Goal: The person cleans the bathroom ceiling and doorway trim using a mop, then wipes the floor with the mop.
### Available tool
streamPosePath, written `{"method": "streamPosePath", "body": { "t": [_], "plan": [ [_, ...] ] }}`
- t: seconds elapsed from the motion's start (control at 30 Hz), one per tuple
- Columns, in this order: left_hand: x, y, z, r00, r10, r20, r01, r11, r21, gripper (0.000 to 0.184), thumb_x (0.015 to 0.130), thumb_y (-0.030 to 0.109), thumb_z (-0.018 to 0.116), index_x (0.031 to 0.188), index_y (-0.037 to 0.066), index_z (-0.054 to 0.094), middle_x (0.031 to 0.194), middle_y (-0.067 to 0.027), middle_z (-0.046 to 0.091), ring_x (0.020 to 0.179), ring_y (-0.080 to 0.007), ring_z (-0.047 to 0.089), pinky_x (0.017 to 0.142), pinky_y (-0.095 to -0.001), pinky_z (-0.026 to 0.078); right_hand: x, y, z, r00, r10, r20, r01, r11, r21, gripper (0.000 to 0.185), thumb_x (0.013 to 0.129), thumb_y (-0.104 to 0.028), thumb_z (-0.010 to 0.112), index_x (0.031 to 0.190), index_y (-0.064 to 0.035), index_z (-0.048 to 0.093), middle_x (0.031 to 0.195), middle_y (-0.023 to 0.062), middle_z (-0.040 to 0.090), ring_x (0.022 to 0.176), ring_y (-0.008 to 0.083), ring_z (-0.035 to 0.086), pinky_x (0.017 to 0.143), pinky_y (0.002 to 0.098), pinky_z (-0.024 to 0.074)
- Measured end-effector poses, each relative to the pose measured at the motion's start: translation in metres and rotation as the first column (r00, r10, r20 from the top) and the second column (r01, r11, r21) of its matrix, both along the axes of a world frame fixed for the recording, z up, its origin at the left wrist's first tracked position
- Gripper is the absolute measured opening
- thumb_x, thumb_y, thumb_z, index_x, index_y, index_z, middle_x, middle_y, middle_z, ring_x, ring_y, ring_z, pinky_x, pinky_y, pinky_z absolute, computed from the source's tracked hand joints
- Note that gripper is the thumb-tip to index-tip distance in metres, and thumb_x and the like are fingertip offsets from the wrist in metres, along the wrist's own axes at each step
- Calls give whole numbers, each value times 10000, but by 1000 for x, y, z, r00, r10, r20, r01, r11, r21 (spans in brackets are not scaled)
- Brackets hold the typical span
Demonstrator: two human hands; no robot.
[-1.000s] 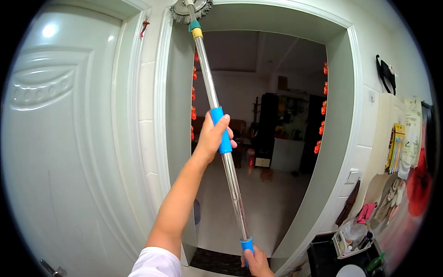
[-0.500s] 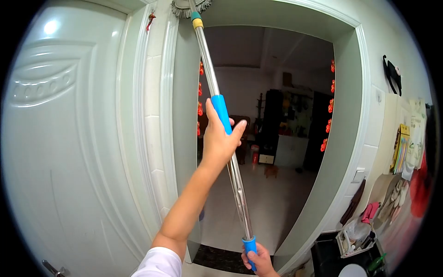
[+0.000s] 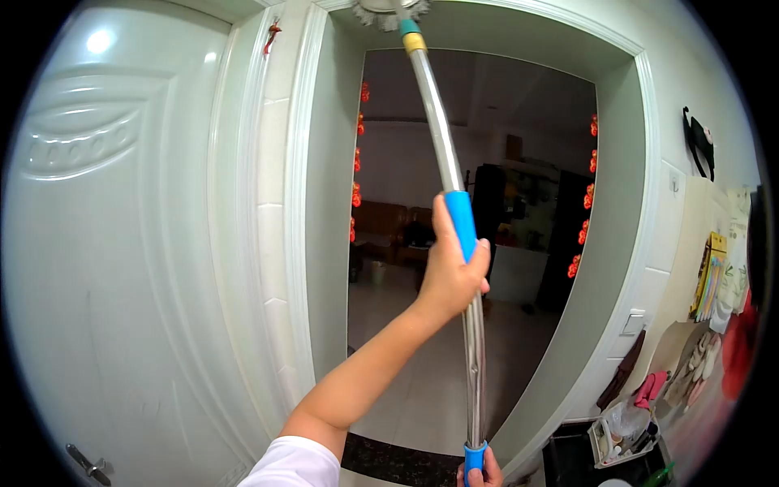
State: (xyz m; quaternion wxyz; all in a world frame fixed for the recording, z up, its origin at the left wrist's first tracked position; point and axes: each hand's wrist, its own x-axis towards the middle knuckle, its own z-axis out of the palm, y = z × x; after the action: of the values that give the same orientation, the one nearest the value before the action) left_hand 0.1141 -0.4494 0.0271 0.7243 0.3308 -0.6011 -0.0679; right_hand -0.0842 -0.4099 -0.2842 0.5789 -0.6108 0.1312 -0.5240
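A mop point(image 3: 439, 122) with a metal pole is held up in front of the doorway. My left hand point(image 3: 453, 272) is closed around the pole at its blue middle sleeve point(image 3: 460, 223). Lower down, my right hand point(image 3: 485, 471) grips the blue end handle point(image 3: 474, 458), partly cut off by the bottom edge. At the top, past a yellow and green joint point(image 3: 412, 34), the grey fringed mop head point(image 3: 391, 11) is up by the top of the door frame, partly out of view. I cannot tell whether it touches the frame.
A white door point(image 3: 122, 243) with a metal handle point(image 3: 88, 464) stands at left. The door frame point(image 3: 621, 203) surrounds a dark room with red decorations point(image 3: 588, 195). At right are a light switch point(image 3: 634, 323), hanging gloves point(image 3: 694, 357) and a white basket point(image 3: 623, 438) on a black surface.
The mop and both hands have moved to the right, and the mop head has slid right along the top of the door frame. Both hands keep their hold.
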Motion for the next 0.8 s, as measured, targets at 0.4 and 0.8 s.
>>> {"method": "streamPosePath", "body": {
  "t": [0.4,0.8],
  "plan": [
    [56,22,1,850,415,324,-470,876,110,812,877,301,526,1428,1,11,926,-259,593,811,-386,622,775,-428,477,57,11,-18,997,73,-7,-72,997,39,554,936,-182,545,1424,-32,329,735,4,533,540,74,452,485,221,398],
    [124,11,12,849,496,182,-470,866,-171,759,874,281,508,1412,-5,55,943,-243,589,790,-349,634,716,-417,499,80,-15,11,989,-98,-107,58,942,-330,539,937,-164,537,1429,-54,345,657,-29,488,525,53,418,482,215,373]
  ]
}}
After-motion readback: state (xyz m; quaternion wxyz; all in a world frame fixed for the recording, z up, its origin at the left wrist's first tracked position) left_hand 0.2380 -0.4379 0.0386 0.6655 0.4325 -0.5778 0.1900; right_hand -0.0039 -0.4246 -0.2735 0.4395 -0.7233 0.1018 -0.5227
